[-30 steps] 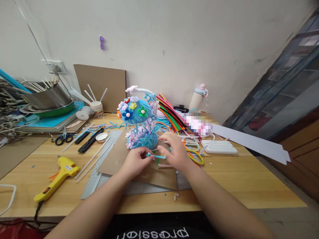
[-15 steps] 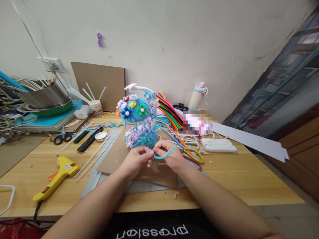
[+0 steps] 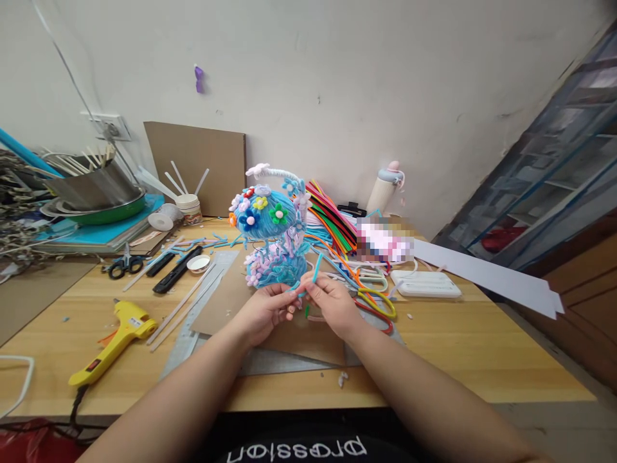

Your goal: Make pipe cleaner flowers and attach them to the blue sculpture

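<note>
Both hands meet over a brown cardboard sheet (image 3: 308,341) on the wooden table. My left hand (image 3: 264,310) and my right hand (image 3: 329,301) each pinch one short light-blue pipe cleaner (image 3: 311,278), bent between the fingertips with its free end sticking up to the right. Just behind the hands stands a blue pipe-cleaner model (image 3: 272,231) covered in small coloured flowers, with a white curled stem on top. A heap of coloured pipe cleaners (image 3: 332,222) lies behind and right of it.
A yellow glue gun (image 3: 113,341) lies at the front left, with scissors (image 3: 123,263), a black utility knife (image 3: 176,270), glue sticks and a small cup behind it. A metal pot (image 3: 91,186) sits far left. A white flat box (image 3: 424,283) and paper strip lie right.
The hands lifted the blue pipe cleaner off the cardboard and bent it; its free end now points up instead of lying straight between the fingers.
</note>
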Tool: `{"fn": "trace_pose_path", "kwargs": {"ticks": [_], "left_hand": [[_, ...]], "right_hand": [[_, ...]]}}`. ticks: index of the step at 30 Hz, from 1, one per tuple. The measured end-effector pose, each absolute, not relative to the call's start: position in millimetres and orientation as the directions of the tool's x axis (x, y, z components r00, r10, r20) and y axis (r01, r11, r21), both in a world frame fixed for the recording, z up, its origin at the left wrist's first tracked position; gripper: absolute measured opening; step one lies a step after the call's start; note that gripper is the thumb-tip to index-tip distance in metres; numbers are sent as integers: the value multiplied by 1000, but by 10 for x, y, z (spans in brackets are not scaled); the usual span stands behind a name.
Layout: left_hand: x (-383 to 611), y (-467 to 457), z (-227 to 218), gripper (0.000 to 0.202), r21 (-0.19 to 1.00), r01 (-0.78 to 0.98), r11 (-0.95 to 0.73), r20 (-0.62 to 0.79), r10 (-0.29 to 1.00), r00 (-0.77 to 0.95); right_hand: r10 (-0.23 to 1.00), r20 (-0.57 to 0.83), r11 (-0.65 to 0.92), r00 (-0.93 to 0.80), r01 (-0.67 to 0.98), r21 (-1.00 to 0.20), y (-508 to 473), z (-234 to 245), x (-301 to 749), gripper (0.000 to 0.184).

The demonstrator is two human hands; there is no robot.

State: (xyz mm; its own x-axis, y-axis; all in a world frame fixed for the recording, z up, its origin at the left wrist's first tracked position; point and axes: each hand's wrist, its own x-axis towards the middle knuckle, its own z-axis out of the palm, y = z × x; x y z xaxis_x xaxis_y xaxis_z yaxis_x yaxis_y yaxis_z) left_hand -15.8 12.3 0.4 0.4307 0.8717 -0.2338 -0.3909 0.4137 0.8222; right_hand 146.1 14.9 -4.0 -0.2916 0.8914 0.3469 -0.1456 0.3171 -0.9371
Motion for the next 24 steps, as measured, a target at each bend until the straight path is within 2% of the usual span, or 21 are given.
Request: {"fn": "trace_pose_path", "kwargs": {"ticks": [3,6,11,17,21,24], "left_hand": [[-133,88,25,19,879,-290,379,-220,861,458],[-129,73,23,20,916,-210,343,-205,848,489],[-152,82,-9,19,890,-193,413,-249,795,554],[-186,97,14,19,801,-281,530,-280,745,606],[-181,94,9,18,827,-268,494,-254,755,605],[-171,94,-18,20,895,-179,409,-247,789,563]], "right_hand": [[915,106,-71,-389,-414,-907,184,-83,1459,33],[866,-6,-279,-499,-475,-835,207,-98,1483,36],[838,-31,-297,-544,-409,-863,220,-78,1535,33],[773,-10,-327,-634,-386,-863,243,-54,1584,28],[821,8,-302,-570,-446,-843,228,-38,1568,23],[848,-10,-319,-529,-496,-808,210,-31,1547,20]]}}
